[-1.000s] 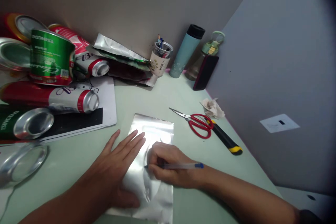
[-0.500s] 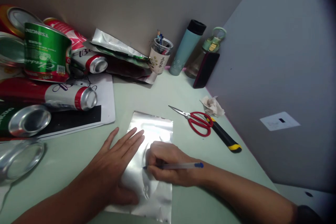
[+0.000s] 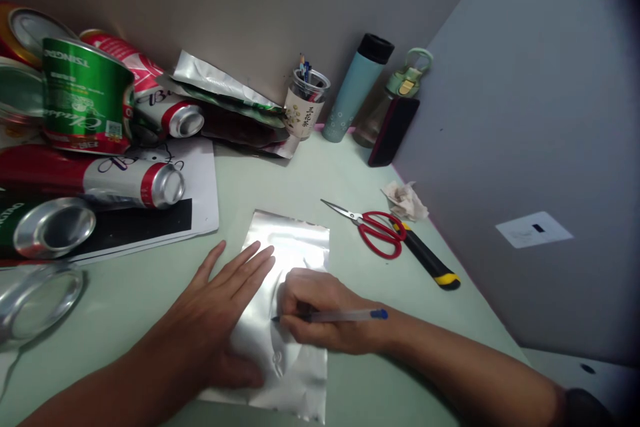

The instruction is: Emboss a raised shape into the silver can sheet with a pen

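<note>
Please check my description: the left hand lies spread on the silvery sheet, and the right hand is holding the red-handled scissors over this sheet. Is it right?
One thing is wrong: the right hand holds a pen, not the scissors. The head view shows this. The left hand does lie spread on the silvery sheet.

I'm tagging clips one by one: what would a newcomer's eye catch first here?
Likely the shiny sheet at lower centre: the left hand lies on it and the right hand holds a pen over it. Then the scissors to its right, and the cans piled at left.
</note>
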`<state>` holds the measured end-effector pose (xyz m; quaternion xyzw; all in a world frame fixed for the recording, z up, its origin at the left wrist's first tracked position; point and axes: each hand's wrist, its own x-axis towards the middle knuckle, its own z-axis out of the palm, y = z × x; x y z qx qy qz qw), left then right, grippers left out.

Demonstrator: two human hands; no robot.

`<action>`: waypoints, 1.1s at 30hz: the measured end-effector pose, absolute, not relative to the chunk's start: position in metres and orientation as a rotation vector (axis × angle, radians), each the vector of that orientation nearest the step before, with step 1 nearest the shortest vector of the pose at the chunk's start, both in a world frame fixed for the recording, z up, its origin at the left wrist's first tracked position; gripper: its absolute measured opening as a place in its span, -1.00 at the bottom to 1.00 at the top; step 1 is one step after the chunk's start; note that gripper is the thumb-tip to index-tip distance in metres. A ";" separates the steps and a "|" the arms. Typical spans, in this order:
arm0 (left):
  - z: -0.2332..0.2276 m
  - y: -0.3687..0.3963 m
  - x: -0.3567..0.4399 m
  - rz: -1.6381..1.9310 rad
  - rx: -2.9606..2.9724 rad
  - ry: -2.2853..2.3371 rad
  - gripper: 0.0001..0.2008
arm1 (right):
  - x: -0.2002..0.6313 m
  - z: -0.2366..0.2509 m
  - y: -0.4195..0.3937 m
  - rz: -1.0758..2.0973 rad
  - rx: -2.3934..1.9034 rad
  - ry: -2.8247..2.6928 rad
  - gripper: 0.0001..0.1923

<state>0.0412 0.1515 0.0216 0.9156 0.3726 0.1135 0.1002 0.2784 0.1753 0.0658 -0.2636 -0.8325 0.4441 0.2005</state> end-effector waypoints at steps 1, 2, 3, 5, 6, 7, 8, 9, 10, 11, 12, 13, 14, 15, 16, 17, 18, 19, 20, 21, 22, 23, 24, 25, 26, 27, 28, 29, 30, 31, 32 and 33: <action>0.021 0.151 0.041 0.334 2.699 1.097 0.28 | 0.279 0.066 0.176 1.240 -0.725 -2.331 -0.74; 0.021 0.151 0.041 0.331 2.692 1.096 0.28 | 0.279 0.066 0.176 1.238 -0.716 -2.338 -0.74; 0.021 0.151 0.041 0.325 2.687 1.095 0.29 | 0.279 0.065 0.176 1.237 -0.711 -2.350 -0.74; 0.021 0.151 0.041 0.327 2.677 1.096 0.29 | 0.279 0.066 0.176 1.237 -0.713 -2.368 -0.74; 0.021 0.151 0.041 0.336 2.671 1.100 0.28 | 0.279 0.066 0.176 1.237 -0.714 -2.369 -0.73; 0.021 0.151 0.041 0.348 2.664 1.101 0.26 | 0.279 0.066 0.176 1.234 -0.709 -2.368 -0.73; 0.021 0.151 0.041 0.356 2.657 1.101 0.25 | 0.279 0.066 0.176 1.231 -0.701 -2.373 -0.73; 0.020 0.151 0.040 0.366 2.654 1.097 0.24 | 0.279 0.067 0.176 1.225 -0.694 -2.385 -0.73; 0.020 0.151 0.040 0.369 2.654 1.095 0.24 | 0.279 0.067 0.176 1.221 -0.688 -2.404 -0.73; 0.019 0.151 0.040 0.370 2.658 1.093 0.25 | 0.279 0.067 0.175 1.222 -0.685 -2.427 -0.72; 0.018 0.151 0.040 0.368 2.663 1.095 0.26 | 0.279 0.068 0.175 1.225 -0.685 -2.446 -0.72; 0.018 0.151 0.040 0.364 2.669 1.100 0.29 | 0.278 0.068 0.175 1.231 -0.689 -2.457 -0.71; 0.017 0.151 0.040 0.358 2.676 1.103 0.31 | 0.278 0.068 0.176 1.238 -0.692 -2.458 -0.70; 0.017 0.151 0.040 0.349 2.681 1.103 0.33 | 0.278 0.068 0.176 1.249 -0.687 -2.451 -0.70; 0.017 0.151 0.040 0.335 2.685 1.108 0.34 | 0.279 0.069 0.176 1.262 -0.679 -2.435 -0.71; 0.017 0.151 0.040 0.324 2.688 1.111 0.34 | 0.279 0.069 0.176 1.275 -0.665 -2.418 -0.71; 0.017 0.151 0.040 0.316 2.690 1.113 0.34 | 0.279 0.069 0.176 1.286 -0.649 -2.404 -0.71; 0.018 0.151 0.040 0.316 2.691 1.110 0.33 | 0.279 0.069 0.176 1.296 -0.634 -2.397 -0.72; 0.018 0.151 0.040 0.319 2.690 1.108 0.31 | 0.279 0.069 0.176 1.302 -0.624 -2.396 -0.72; 0.019 0.151 0.040 0.328 2.688 1.107 0.30 | 0.279 0.069 0.176 1.305 -0.618 -2.398 -0.73; 0.019 0.151 0.040 0.341 2.684 1.103 0.28 | 0.279 0.069 0.177 1.309 -0.616 -2.402 -0.73; 0.019 0.151 0.040 0.354 2.680 1.100 0.26 | 0.280 0.069 0.177 1.315 -0.612 -2.403 -0.73; 0.019 0.151 0.040 0.362 2.673 1.104 0.25 | 0.280 0.068 0.177 1.320 -0.612 -2.404 -0.72; 0.019 0.151 0.040 0.366 2.667 1.108 0.24 | 0.280 0.068 0.177 1.323 -0.613 -2.407 -0.72; 0.019 0.151 0.040 0.368 2.665 1.109 0.25 | 0.280 0.068 0.177 1.322 -0.612 -2.418 -0.71; 0.019 0.151 0.040 0.365 2.667 1.107 0.26 | 0.280 0.068 0.177 1.318 -0.613 -2.436 -0.71; 0.019 0.151 0.041 0.357 2.671 1.103 0.27 | 0.280 0.068 0.177 1.308 -0.614 -2.456 -0.70; 0.019 0.151 0.041 0.348 2.675 1.101 0.28 | 0.280 0.068 0.177 1.296 -0.608 -2.474 -0.70; 0.019 0.151 0.041 0.342 2.678 1.104 0.28 | 0.280 0.068 0.177 1.286 -0.601 -2.489 -0.69; 0.019 0.151 0.041 0.340 2.680 1.110 0.29 | 0.280 0.068 0.178 1.277 -0.592 -2.499 -0.69; 0.020 0.151 0.041 0.335 2.680 1.117 0.29 | 0.280 0.068 0.178 1.272 -0.585 -2.506 -0.68; 0.019 0.151 0.042 0.335 2.679 1.125 0.28 | 0.279 0.068 0.178 1.267 -0.579 -2.508 -0.69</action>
